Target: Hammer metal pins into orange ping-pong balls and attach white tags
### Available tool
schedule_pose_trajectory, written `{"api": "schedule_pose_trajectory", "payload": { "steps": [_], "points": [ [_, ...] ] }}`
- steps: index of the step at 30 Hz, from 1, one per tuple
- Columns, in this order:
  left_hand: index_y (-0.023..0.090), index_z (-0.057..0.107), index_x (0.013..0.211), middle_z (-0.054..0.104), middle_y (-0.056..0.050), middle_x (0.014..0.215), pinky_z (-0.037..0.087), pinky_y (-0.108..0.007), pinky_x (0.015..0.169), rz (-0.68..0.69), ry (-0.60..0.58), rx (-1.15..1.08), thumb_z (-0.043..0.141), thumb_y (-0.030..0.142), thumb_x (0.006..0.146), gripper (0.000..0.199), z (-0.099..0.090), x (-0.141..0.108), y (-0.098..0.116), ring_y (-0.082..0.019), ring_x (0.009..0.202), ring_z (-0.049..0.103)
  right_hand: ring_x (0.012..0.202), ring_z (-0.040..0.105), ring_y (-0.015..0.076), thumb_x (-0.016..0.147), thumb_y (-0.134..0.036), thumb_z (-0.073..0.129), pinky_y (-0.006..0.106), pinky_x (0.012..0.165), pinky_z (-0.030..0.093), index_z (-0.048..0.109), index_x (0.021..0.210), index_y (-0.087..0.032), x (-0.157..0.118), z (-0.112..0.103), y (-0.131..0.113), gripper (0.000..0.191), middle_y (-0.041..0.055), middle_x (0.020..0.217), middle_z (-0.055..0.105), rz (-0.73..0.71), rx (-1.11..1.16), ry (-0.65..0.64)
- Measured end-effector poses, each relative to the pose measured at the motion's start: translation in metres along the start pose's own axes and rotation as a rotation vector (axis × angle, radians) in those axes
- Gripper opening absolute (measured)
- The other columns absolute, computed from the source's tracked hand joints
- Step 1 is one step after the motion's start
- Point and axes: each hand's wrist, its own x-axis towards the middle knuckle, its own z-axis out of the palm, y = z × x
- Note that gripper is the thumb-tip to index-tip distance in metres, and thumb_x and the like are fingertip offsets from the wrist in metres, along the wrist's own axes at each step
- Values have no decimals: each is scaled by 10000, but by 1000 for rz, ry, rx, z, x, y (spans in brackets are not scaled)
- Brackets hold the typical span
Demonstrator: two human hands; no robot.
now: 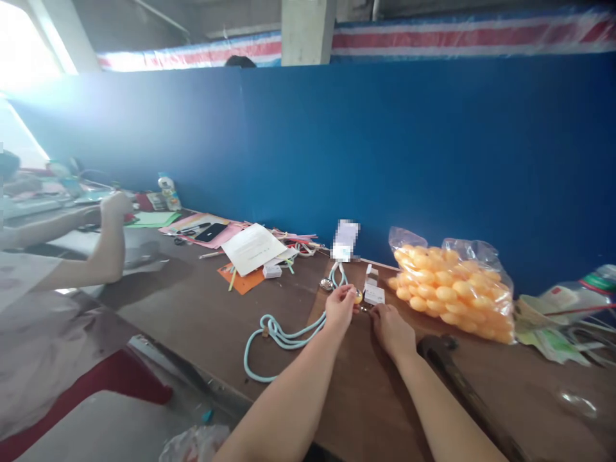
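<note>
Near the middle of the brown table (pixel 202 314), my left hand (pixel 341 307) pinches a small yellow ball (pixel 357 296). Just to its right, my right hand (pixel 392 330) has its fingers pressed together at a small metal piece (pixel 364 309) below the ball. A light blue cord (pixel 283 340) lies in loops left of my left wrist, partly hidden by it. Behind my left hand are more cord loops (pixel 339 276) and a shiny round metal piece (pixel 326 283). Small white boxes (pixel 374 295) stand beyond my right hand.
A clear bag of orange balls (pixel 447 292) lies at right, with a dark curved bar (pixel 457 378) in front. Papers (pixel 254 249), straws and a phone (pixel 212 231) cover the back left. Another person's arm (pixel 113 244) reaches in at left. A blue partition (pixel 308 154) stands behind.
</note>
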Motion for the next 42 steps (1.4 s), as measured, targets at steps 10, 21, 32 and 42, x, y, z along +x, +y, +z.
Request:
{"api": "schedule_pose_trajectory", "payload": {
  "steps": [10,21,32,42],
  "points": [
    [149,672,972,673,-46,747,465,-192,481,-5,-15,-2,726,392,723,352,-4,0,-1,-101,534,593,860,637,199,916,-349,439,274,635,411,637,902,-210,-3,-1,11,242,61,962,632,-11,145,59],
    [158,687,948,677,-34,743,486,-203,488,-23,-30,10,743,407,705,353,-3,-2,5,-101,517,590,581,655,215,811,-479,555,334,527,534,587,812,-215,-1,1,8,266,46,720,685,44,975,57],
    [128,664,1050,686,-73,840,522,-199,554,-156,-205,-234,726,324,746,367,-7,-11,14,-95,596,619,596,534,124,638,-475,770,243,524,525,638,750,-176,-4,-9,-4,346,-2,695,599,214,1552,-36],
    [142,643,1135,695,-90,919,541,-223,633,-181,-327,-247,674,283,803,362,-7,-16,19,-114,674,646,511,436,74,612,-443,811,194,486,455,600,702,-184,-6,-17,-9,345,-62,594,512,183,1763,-32]
  ]
}}
